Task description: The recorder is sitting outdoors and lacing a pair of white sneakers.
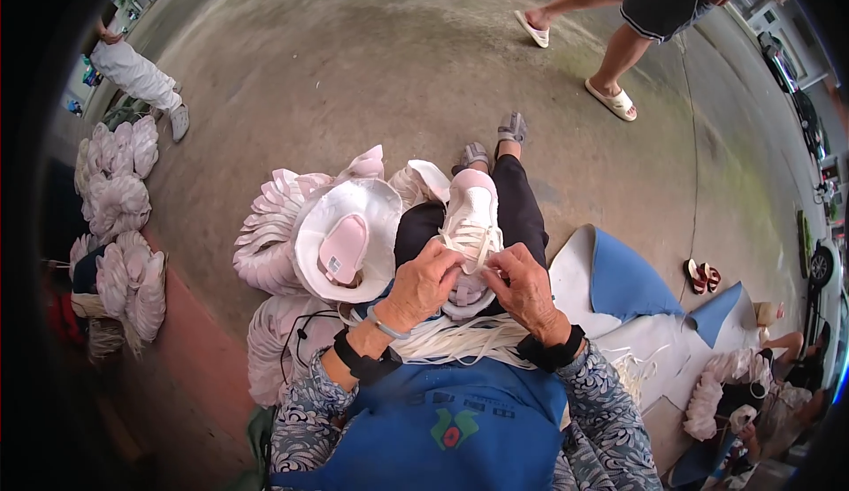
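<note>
Head view: the shoe (470, 205) lies on the lap, toe far. The left hand (424, 283) and right hand (525, 289) each pinch the lace (477, 241). Spare laces (462, 344) lie near; a white tub (383, 212) stands left.

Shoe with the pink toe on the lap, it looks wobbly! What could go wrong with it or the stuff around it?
The shoe rests on the lap, so it might slip if the legs shift.

The lace, where the left hand and right hand are working, could perhaps snag on the loose white laces close below.

The white bowl sits close by on the left; a bump might tip out the pink sole-shaped piece.
</note>
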Motion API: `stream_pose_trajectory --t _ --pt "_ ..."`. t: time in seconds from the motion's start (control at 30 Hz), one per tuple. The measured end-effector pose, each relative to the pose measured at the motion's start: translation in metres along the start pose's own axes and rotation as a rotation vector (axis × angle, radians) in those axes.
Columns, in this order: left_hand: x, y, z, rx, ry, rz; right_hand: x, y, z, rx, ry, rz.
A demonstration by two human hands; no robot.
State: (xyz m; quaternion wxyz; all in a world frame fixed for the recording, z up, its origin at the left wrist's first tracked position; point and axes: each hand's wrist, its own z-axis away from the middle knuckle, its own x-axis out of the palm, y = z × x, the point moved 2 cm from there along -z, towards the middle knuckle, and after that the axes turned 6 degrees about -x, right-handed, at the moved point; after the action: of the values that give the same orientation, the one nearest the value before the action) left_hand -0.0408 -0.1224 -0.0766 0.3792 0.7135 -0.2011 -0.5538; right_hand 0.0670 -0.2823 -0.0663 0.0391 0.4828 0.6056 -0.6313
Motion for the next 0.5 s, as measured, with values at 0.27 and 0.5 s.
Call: stream_pose_trajectory --t 0.27,0.5 --pt "-0.003 -0.012 -0.005 -0.108 0.060 0.161 -0.004 0.000 0.018 -0.166 -0.120 0.081" --pt "0.000 -0.022 -0.011 -0.101 0.036 0.157 -0.005 0.004 0.025 -0.139 -0.117 0.065"
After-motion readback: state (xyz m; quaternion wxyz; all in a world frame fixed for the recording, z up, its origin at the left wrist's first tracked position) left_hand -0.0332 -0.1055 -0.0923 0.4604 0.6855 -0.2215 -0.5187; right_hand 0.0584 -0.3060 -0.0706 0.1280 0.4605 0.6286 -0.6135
